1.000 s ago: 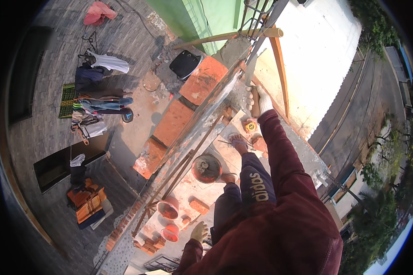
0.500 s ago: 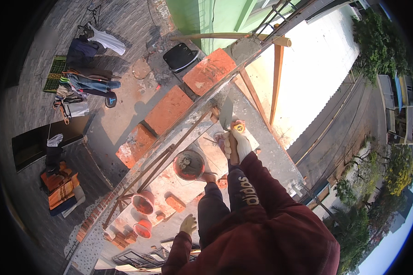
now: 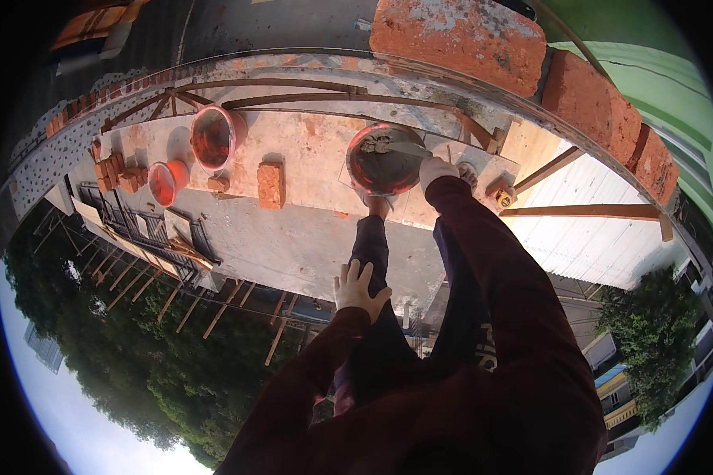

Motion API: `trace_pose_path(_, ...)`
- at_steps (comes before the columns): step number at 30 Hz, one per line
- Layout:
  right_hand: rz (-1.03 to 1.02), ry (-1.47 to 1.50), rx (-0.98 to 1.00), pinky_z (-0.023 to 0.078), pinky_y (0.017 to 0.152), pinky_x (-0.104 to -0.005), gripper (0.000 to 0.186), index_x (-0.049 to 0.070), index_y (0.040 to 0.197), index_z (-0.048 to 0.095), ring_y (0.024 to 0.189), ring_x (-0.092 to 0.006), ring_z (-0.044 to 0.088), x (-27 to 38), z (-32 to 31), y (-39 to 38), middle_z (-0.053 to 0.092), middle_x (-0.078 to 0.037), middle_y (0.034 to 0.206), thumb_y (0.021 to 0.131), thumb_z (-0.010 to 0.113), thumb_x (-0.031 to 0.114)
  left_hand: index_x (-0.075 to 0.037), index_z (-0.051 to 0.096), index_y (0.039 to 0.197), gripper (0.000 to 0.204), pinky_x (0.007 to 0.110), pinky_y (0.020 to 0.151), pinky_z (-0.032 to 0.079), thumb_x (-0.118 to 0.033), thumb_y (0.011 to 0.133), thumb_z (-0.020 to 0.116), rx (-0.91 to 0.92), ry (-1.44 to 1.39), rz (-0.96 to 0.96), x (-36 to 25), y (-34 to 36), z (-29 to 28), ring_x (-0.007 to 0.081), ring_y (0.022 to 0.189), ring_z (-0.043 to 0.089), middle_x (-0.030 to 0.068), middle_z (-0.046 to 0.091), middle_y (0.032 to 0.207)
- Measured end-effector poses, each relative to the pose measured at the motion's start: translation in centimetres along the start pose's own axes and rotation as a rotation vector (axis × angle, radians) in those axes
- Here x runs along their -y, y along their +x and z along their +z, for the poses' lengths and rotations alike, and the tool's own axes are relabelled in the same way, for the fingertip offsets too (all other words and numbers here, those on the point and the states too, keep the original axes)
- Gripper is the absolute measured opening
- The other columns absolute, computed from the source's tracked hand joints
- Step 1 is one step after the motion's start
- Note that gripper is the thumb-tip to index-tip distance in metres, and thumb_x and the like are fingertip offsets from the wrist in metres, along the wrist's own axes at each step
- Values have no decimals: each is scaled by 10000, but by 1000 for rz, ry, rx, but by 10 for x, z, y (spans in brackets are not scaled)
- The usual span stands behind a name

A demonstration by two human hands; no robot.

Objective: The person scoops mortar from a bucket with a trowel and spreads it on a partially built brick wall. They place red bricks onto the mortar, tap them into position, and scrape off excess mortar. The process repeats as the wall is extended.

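My right hand (image 3: 438, 171), in a pale glove, is closed on the handle of a trowel (image 3: 406, 148). The blade reaches into a round reddish bucket (image 3: 388, 191) and touches the lumpy grey mortar (image 3: 375, 142) inside. My left hand (image 3: 356, 289), also gloved, has its fingers spread over my left leg and holds nothing. One bare foot (image 3: 377, 206) stands close to the bucket's near side. Beside my other foot lies a small object with a yellow round face (image 3: 504, 199), too small to make out.
Large red bricks (image 3: 459, 32) line the wall top, with a gap between two. Another two orange buckets (image 3: 214, 134) and a loose brick (image 3: 272, 185) stand to the left on the platform. Wooden bars (image 3: 582, 211) cross over a white corrugated roof (image 3: 594, 245) at right.
My view has swung round. My right hand has brought the trowel from near the yellow-faced object into the bucket. The left hand has come over my leg.
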State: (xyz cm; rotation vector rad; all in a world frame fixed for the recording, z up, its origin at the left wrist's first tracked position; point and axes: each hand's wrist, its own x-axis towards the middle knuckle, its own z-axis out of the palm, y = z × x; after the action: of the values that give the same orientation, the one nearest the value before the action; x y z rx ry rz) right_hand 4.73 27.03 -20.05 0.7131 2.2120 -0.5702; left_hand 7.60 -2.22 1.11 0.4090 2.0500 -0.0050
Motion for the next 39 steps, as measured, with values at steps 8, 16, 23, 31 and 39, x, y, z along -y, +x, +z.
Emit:
trace_pose_path(8,-59,-11,172,600,891,-466,241,52,1046,786,1063,-372,737,27,90,103,752,-222,1124,921,596,131,-96,574,1458,778,612,1224,251,-525,846,789,-8,-80,25,10,5,-3,468,1497,320,225,449,1568)
trace_pose_path(16,-64,148,414,565,951,-451,289,52,1151,753,1139,-353,706,18,151,88,739,-188,1163,902,625,125,-101,609,1434,750,615,1232,237,-491,821,798,36,-24,70,14,9,-8,474,1493,332,216,474,1559)
trace_pose_path(23,-234,451,331,576,895,-468,374,73,1135,735,1041,-403,713,-14,172,59,740,-217,1111,836,724,297,-74,631,1408,716,585,1230,259,-435,816,810,65,107,121,15,15,-14,471,1483,353,229,494,1539)
trace_pose_path(31,-187,742,531,565,763,-455,249,70,1051,666,867,-370,724,-45,79,-30,724,-173,913,840,657,204,-34,600,1427,728,544,1193,325,-423,843,796,32,205,138,16,14,-25,472,1440,398,236,505,1521)
trace_pose_path(39,-219,1027,158,548,669,-394,305,42,1066,624,735,-260,680,-126,-32,-255,621,-102,782,792,681,162,28,511,1470,720,520,1171,370,-475,973,644,-57,88,285,13,15,-58,477,1380,458,316,513,1470)
